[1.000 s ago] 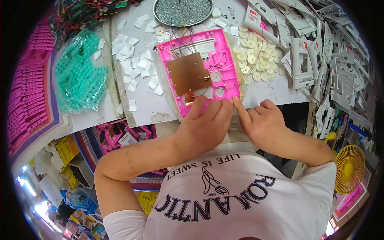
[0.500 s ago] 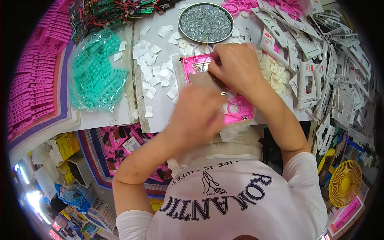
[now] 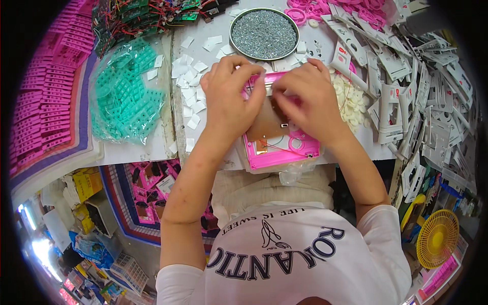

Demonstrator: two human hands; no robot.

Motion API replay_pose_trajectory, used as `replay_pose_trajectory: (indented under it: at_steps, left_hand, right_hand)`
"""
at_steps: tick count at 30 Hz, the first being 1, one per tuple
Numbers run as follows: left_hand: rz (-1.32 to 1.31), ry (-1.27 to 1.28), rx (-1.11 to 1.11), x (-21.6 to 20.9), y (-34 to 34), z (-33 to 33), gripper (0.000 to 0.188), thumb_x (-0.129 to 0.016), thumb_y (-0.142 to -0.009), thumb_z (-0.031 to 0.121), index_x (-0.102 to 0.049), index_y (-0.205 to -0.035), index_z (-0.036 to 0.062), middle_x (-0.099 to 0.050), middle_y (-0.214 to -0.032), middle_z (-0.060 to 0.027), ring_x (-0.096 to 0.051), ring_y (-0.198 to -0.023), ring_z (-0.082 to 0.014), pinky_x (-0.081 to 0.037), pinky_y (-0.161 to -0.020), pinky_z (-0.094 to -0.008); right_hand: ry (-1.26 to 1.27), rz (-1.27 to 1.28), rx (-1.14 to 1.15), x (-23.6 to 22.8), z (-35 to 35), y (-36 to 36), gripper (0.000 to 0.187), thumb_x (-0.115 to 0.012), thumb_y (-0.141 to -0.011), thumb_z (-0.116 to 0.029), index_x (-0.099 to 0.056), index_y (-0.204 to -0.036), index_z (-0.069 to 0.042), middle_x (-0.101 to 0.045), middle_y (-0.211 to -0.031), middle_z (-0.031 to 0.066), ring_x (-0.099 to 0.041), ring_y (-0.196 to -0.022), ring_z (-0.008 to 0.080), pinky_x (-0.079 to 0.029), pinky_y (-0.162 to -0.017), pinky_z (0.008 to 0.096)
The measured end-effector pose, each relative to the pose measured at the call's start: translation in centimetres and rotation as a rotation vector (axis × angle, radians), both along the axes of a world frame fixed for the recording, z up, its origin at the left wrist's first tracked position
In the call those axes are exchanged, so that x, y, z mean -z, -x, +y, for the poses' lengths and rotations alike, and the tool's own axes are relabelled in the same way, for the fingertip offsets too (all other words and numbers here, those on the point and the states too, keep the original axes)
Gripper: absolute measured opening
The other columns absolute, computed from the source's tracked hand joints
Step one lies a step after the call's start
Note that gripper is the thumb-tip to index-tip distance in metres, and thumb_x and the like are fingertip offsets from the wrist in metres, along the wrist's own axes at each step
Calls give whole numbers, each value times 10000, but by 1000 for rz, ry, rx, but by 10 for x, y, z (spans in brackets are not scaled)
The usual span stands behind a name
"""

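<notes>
A pink plastic frame [image 3: 284,152] lies on the white work table [image 3: 152,147] in front of me, with a brown circuit board [image 3: 267,127] set in it and thin red wires near its lower edge. My left hand [image 3: 229,99] rests on the board's left side, fingers curled over the frame's top edge. My right hand [image 3: 310,99] presses on the frame's upper right part, fingertips meeting the left hand's. What the fingertips pinch is hidden.
A round tray of small silver screws [image 3: 263,33] stands just beyond the hands. Small white squares [image 3: 190,86] lie scattered left, a bag of green parts [image 3: 127,96] further left, white plastic frames [image 3: 406,91] piled right, round white buttons [image 3: 351,99], pink stacks [image 3: 46,96] far left.
Both hands moved from the frame's near edge up over the board to its far edge. The view shifted, so the frame now sits lower and the screw tray is in full sight.
</notes>
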State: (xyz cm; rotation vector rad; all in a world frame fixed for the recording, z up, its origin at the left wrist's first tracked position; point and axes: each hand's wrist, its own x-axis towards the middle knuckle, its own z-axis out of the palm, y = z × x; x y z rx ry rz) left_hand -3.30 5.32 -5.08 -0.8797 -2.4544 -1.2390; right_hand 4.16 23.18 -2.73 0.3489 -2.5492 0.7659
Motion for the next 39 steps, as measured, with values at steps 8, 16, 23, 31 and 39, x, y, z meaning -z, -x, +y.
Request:
replay_pose_trajectory:
  at_steps: [8,16,23,31,39]
  left_hand:
    - [-496,-118,84,-13,21,-20,341,-766,-837,190,-710,-1138,40,-688,-1119,-78,-604,-1002,-219,-477,-912,-355]
    - [-447,-89,397,-28,41,-42,366,-621,-873,93,-694,-1225,26,-703,-1129,-43,-580,-1043,-151,-439,-1003,-312]
    - [-455,222,18,-36,41,-16,265,-682,-887,184,-732,-1049,-19,-736,-1003,-99,-637,-887,-165,-522,-765,-326]
    - [-44,81,259,-24,33,-9,90,-759,-829,171,-751,-869,91,-727,-899,-64,-667,-865,-264,-446,-890,-423]
    - [-59,199,162,-29,0,-7,62,-749,-867,120,-745,-926,104,-708,-844,-3,-642,-805,-175,-345,-981,-398]
  right_hand:
    - [65,-157,-548,-18,1,-12,257,-744,-720,-54,-730,-971,-111,-666,-898,29,-616,-898,268,-482,-914,454]
    - [163,-35,-91,-9,11,22,383,-654,-754,5,-693,-1122,-96,-679,-1087,93,-621,-1010,331,-540,-889,395]
    - [-205,-1,-165,2,13,51,350,-734,-773,-108,-699,-1120,-125,-689,-1071,70,-608,-1029,320,-534,-878,440]
    - [-180,80,-233,-1,29,45,121,-726,-776,-120,-654,-869,-91,-663,-861,46,-607,-926,287,-509,-784,428]
    - [-490,-48,-131,-9,15,13,105,-711,-732,-186,-687,-797,-106,-669,-784,26,-611,-870,221,-449,-830,375]
